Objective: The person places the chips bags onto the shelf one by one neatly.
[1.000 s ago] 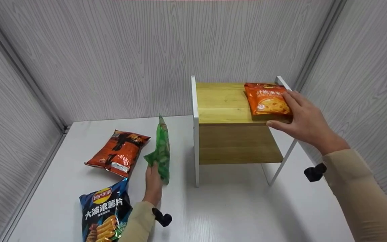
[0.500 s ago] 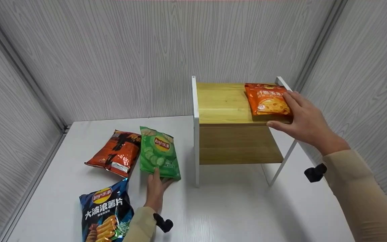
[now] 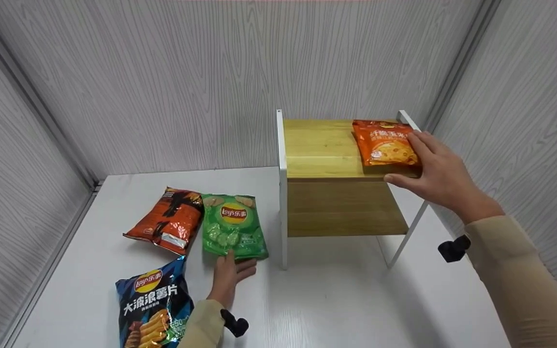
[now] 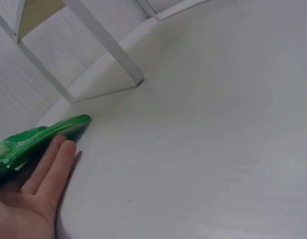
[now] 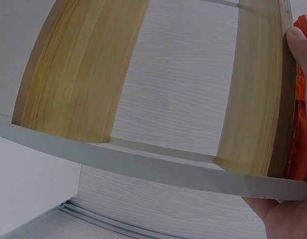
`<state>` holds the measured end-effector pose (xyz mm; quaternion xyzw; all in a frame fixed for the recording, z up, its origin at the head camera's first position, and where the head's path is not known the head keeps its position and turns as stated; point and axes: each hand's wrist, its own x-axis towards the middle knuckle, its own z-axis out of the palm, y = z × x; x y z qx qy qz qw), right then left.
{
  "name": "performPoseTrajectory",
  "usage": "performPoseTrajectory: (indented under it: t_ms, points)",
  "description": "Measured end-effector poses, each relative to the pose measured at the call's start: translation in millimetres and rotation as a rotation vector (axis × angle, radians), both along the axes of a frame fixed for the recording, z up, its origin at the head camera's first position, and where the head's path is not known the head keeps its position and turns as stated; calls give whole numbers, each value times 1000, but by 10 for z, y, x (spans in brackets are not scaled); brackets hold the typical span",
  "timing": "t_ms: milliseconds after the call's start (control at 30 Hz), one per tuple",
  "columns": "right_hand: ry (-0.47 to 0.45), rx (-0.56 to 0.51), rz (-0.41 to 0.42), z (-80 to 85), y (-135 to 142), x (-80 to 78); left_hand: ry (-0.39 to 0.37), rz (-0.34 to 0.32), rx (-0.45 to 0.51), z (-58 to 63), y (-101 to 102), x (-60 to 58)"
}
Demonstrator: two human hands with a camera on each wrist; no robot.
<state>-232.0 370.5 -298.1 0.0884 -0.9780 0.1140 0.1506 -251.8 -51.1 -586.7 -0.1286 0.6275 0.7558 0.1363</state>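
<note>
A green Lay's potato chip bag [image 3: 236, 227] lies face up on the white table, left of the shelf. My left hand [image 3: 227, 280] is at its near edge. The thumb overlaps the front of the bag, while straight, spread fingers [image 4: 55, 169] reach under its raised edge in the left wrist view. At the upper right, my right hand [image 3: 440, 166] rests at the shelf's [image 3: 324, 166] near right corner. Its fingertips touch an orange snack bag [image 3: 386, 142] on the top board, and the thumb [image 5: 298, 45] lies along the board's front edge.
A red-and-black snack bag [image 3: 174, 220] lies left of the green one, touching or overlapping its edge. Nearer the front lies a blue-black chip bag [image 3: 153, 304]. The shelf has a lower board [image 3: 346, 208] and white side frames [image 3: 282, 193]. Grey wood-grain walls enclose the table.
The green chip bag has turned from edge-on to face up and come down onto the table. My left fingers have spread below it. The right hand stays put.
</note>
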Motion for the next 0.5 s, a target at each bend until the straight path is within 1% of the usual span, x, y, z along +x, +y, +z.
performPoseTrajectory:
  t_ms: [67, 133, 233, 300, 367, 433, 500]
  points:
    - [-1, 2, -1, -1, -3, -1, -21, -18, 4, 7, -20, 10]
    - [-2, 5, -5, 1, -4, 3, -44, -47, 27, 26, -46, 18]
    - [-3, 7, -8, 5, -6, 8, -92, -134, 22, 60, -95, 26]
    - [1, 7, -9, 4, -5, 10, -122, -212, -4, 82, -123, 26]
    - [4, 5, -7, 1, -2, 10, -141, -277, -43, 99, -138, 17]
    - [7, 3, -6, -5, 1, 11, -147, -316, -80, 127, -134, 8]
    - [8, 3, -6, -11, 0, 11, -132, -344, -120, 158, -121, -1]
